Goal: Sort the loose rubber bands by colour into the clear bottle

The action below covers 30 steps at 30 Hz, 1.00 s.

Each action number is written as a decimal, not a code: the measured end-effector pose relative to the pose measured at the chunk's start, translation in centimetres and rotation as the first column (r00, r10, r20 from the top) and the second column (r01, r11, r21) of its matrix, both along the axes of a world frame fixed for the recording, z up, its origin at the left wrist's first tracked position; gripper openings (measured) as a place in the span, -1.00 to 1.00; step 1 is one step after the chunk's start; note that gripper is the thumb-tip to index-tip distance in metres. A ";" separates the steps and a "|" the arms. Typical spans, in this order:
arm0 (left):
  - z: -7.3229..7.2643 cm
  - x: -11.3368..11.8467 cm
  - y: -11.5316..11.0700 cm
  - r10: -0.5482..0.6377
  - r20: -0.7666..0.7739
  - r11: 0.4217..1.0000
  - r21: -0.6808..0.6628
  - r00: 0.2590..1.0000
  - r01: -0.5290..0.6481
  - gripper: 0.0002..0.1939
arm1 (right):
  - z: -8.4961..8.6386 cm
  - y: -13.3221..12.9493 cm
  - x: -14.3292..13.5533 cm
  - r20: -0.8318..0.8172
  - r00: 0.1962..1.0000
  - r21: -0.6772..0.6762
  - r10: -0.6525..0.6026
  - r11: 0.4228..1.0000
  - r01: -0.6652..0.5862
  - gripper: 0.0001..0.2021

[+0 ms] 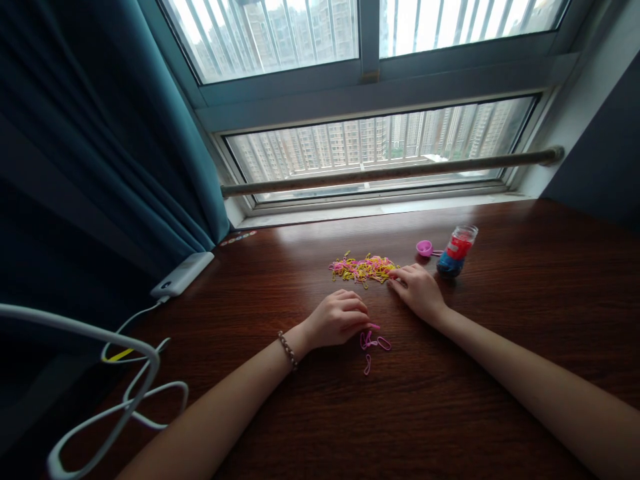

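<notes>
A pile of small pink and yellow rubber bands point(364, 269) lies on the brown table. My right hand point(419, 291) reaches the pile's right edge, fingers stretched out and thumb a little apart; nothing held shows in it. Nearer to me, my left hand point(339, 319) is closed, with a pink rubber band point(374, 326) at its pinched fingertips. Just below those fingertips lie several loose pink rubber bands point(369, 341), one of them a little apart. A beaded bracelet point(287, 351) circles my left wrist.
Beyond my right hand stand a clear jar point(457, 252) with red and blue contents and a small pink scoop point(425, 249). At the left are a white power bank point(183, 275) and looping white cables point(150, 357). A window with a rail point(390, 175) borders the table's far side.
</notes>
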State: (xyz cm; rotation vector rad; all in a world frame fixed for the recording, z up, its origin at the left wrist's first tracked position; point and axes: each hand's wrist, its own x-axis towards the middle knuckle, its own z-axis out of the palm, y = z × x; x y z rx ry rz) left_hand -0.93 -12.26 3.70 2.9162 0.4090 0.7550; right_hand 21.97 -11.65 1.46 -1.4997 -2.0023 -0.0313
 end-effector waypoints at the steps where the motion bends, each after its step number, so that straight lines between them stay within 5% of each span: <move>1: 0.1 0.0 0.0 -0.007 -0.011 1.000 -0.006 1.000 0.007 -0.89 | 0.0 0.0 0.0 0.003 1.000 -0.010 0.007 1.000 -0.007 -0.83; 10: 0.3 0.0 -0.2 -0.002 -0.034 1.000 -0.031 0.999 0.001 -0.87 | -0.4 0.5 0.3 -0.032 0.999 -0.028 0.032 0.999 -0.033 -0.83; 15: -0.1 -1.3 1.7 0.280 0.065 0.959 0.033 0.958 -0.283 -0.84 | 0.0 0.2 -0.2 -0.147 0.989 0.022 0.023 1.000 -0.020 -0.85; 20: -1.5 -3.6 5.1 0.604 0.123 0.791 0.030 0.787 -0.611 -0.73 | 1.4 -2.1 -1.5 -0.219 0.901 0.120 0.374 0.927 -0.355 -0.82; 23: -2.1 -4.1 6.0 0.634 -0.001 0.773 -0.015 0.773 -0.634 -0.64 | 2.2 -3.6 -2.4 -0.080 0.791 0.010 0.606 0.794 -0.607 -0.83; 25: -2.4 -4.1 6.0 0.616 -0.085 0.783 -0.047 0.783 -0.621 -0.60 | 3.0 -4.1 -2.6 0.009 0.747 -0.021 0.665 0.747 -0.665 -0.82; 27: -2.5 -3.9 5.9 0.601 -0.137 0.786 -0.073 0.787 -0.613 -0.59 | 4.2 -3.8 -2.2 0.030 0.801 0.101 0.598 0.796 -0.597 -0.79; 30: -2.4 -3.7 5.8 0.590 -0.158 0.789 -0.095 0.792 -0.607 -0.59 | 6.3 -2.3 -0.2 -0.102 0.971 0.406 0.216 0.900 -0.158 -0.79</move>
